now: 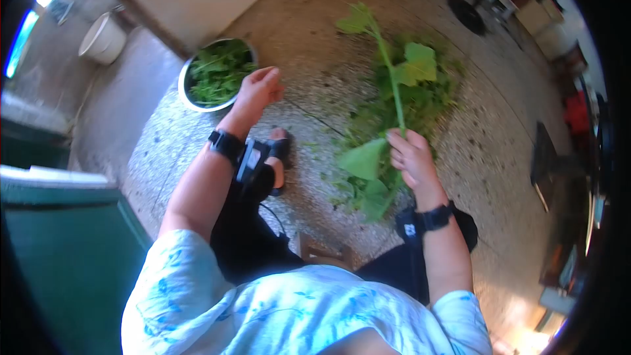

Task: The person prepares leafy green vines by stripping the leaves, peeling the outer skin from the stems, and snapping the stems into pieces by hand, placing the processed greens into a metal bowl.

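My right hand [413, 158] is closed round a long green leafy stem [396, 95], which rises away from me with broad leaves along it. A large leaf [365, 160] hangs beside the fingers. Below and beyond that hand, a loose heap of greens [430, 102] lies spread on the speckled floor. My left hand [261, 89] is raised at the near right side of a metal basin [188, 98]. Its fingers are curled together, and I cannot make out whether anything small is between them. Picked green leaves [220, 72] fill much of the basin.
A white bucket [103, 39] stands at the far left. Nearer on that side is a green door or panel [72, 243]. My sandalled foot [280, 144] rests between basin and heap. A round black base [467, 15] and assorted household items line the right.
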### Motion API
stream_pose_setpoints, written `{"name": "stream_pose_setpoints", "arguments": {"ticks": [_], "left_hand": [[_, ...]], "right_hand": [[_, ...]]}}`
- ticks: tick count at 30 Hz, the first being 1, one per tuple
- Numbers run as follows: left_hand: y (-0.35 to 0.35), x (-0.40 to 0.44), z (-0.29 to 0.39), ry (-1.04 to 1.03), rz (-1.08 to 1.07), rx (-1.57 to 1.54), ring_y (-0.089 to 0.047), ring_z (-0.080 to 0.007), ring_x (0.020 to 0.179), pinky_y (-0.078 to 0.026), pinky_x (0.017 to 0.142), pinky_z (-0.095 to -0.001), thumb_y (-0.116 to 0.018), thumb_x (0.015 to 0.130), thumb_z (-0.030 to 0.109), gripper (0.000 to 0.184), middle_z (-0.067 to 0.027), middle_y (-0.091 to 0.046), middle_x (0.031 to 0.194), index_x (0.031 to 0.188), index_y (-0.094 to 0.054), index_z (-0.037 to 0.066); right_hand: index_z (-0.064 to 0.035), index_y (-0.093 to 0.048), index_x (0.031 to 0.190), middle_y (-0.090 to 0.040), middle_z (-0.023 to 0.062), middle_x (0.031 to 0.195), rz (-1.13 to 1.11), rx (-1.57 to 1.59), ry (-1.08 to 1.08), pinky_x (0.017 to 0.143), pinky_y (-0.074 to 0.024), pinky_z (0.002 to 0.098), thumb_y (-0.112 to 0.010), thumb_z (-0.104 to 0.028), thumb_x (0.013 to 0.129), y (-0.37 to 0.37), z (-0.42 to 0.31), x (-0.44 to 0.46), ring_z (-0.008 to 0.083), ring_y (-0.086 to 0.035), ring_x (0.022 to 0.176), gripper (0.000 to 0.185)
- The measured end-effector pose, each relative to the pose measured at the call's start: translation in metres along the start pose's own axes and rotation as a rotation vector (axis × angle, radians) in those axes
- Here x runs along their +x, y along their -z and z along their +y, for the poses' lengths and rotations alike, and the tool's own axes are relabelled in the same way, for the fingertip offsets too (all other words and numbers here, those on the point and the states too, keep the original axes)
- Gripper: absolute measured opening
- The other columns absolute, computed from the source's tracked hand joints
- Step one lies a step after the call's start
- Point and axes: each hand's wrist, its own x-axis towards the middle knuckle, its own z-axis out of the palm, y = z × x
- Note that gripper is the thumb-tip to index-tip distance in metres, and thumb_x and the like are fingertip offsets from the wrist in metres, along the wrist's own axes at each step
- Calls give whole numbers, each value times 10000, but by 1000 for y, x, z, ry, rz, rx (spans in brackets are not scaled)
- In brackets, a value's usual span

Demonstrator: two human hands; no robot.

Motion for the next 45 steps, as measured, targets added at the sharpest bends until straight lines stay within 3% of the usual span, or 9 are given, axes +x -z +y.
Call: {"name": "stream_pose_setpoints", "arguments": {"ticks": [7, 10, 13, 25, 27, 28, 34, 37, 45], "left_hand": [[-128, -50, -20, -473, -668, 640, -543, -100, 678, -441, 626, -241, -585, 781, 176, 249, -21, -585, 749, 963, -553, 10], [-129, -36, -40, 163, -685, 193, -570, -88, 671, -461, 626, -224, -566, 798, 109, 97, -4, -590, 728, 839, -569, 22], [-120, -24, -52, 402, -699, -203, -585, -110, 656, -484, 610, -245, -546, 808, 100, 92, -23, -598, 742, 849, -568, 20], [-105, -12, -89, 399, -847, -87, -566, -122, 763, -455, 702, -267, -500, 828, 112, 150, -36, -599, 836, 931, -560, 21], [-112, -25, -84, 157, -841, 840, -574, -167, 775, -452, 718, -301, -525, 818, 191, 249, -69, -606, 875, 995, -547, 16], [-111, -27, -100, -240, -772, 1258, -576, -217, 795, -445, 727, -329, -555, 791, 252, 337, -120, -606, 887, 1039, -534, 25], [-172, -56, -12, -691, -541, 640, -535, -327, 825, -447, 635, -357, -541, 739, 57, 149, -139, -579, 817, 874, -581, 9], [-182, -53, 23, -1194, -434, 716, -554, -277, 766, -456, 619, -343, -536, 742, -3, 180, -108, -588, 877, 910, -587, 34], [-181, -32, 18, -1376, -190, 1054, -556, -298, 751, -462, 599, -353, -534, 717, -5, 269, -113, -573, 952, 980, -556, 46]], "right_hand": [[-54, -509, 831, -400, -58, 591, 26, 109, -91, 348, -202, 172, -570, -122, 783, 2, 0, 4, 13, -306, 405, 103], [-56, -524, 822, -440, -40, 640, 90, 101, -52, 349, -213, 167, -581, -137, 779, 12, -7, -3, 14, -321, 420, 109], [-24, -574, 839, -483, -3, 691, 124, 114, 15, 347, -235, 153, -562, -150, 795, 32, -12, -9, 16, -347, 444, 134], [-3, -559, 874, -481, 5, 709, 237, 268, 172, 367, -249, 168, -512, -183, 834, 77, -36, -30, 40, -381, 474, 191], [4, -562, 880, -481, 12, 711, 194, 353, 174, 364, -250, 170, -487, -202, 847, 79, -35, -29, 46, -379, 469, 222], [10, -564, 885, -482, 24, 718, 185, 379, 181, 361, -251, 172, -459, -228, 859, 77, -34, -29, 51, -374, 461, 262], [-5, -543, 934, -444, 21, 730, 212, 114, 268, 378, -242, 167, -398, -257, 887, 49, -25, -26, 41, -335, 454, 295], [-2, -555, 828, -538, 57, 649, 320, -458, 470, 439, -368, 274, -445, -220, 861, 53, -4, -13, 138, -492, 522, 246], [-44, -542, 743, -565, 155, 655, 394, -1240, 468, 534, -425, 422, -507, -187, 787, 55, -23, -30, 347, -545, 610, 153]]}}
